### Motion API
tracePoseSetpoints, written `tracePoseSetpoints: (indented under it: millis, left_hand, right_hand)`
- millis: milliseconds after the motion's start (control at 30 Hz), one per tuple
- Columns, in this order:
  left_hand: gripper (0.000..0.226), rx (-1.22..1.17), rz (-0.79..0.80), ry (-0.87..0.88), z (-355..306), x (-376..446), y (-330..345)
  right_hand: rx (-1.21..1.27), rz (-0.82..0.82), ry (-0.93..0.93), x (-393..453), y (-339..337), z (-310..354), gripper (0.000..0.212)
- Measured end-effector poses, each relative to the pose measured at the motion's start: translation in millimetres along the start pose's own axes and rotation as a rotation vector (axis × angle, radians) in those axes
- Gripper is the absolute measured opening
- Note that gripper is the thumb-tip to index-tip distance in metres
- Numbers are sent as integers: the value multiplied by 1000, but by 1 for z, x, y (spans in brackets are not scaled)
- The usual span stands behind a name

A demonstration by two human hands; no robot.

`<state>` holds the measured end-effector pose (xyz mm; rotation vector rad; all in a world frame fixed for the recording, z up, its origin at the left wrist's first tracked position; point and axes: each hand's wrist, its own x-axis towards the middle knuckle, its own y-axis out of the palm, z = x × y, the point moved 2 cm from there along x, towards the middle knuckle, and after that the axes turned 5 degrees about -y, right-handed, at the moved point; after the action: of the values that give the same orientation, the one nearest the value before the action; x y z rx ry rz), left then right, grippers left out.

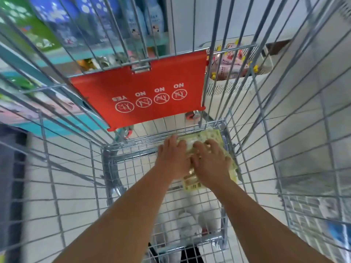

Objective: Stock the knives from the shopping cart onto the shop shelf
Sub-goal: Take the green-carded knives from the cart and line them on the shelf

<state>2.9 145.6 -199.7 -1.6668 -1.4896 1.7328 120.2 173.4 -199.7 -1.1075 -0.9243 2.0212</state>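
the knife packs (pale yellow-green cards, blurred) are found at the bottom of the shopping cart. the left hand and right hand are laid over them, fingers curled, seemingly to gather them; actual grip cannot be told.

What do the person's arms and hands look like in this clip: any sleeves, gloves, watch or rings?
Both arms are bare along the whole length in view; no sleeve edge shows in the frame. The left hand and the right hand wear no gloves. No watch or bracelet shows on either wrist. The picture is too blurred over the fingers to rule out a thin ring, though none is apparent.
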Motion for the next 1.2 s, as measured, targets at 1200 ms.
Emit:
tracePoseSetpoints:
  millis: [1200]
  left_hand:
    - [72,-392,113,-467,101,-54,41]
  right_hand:
    - [482,-187,247,-54,33,41,50]
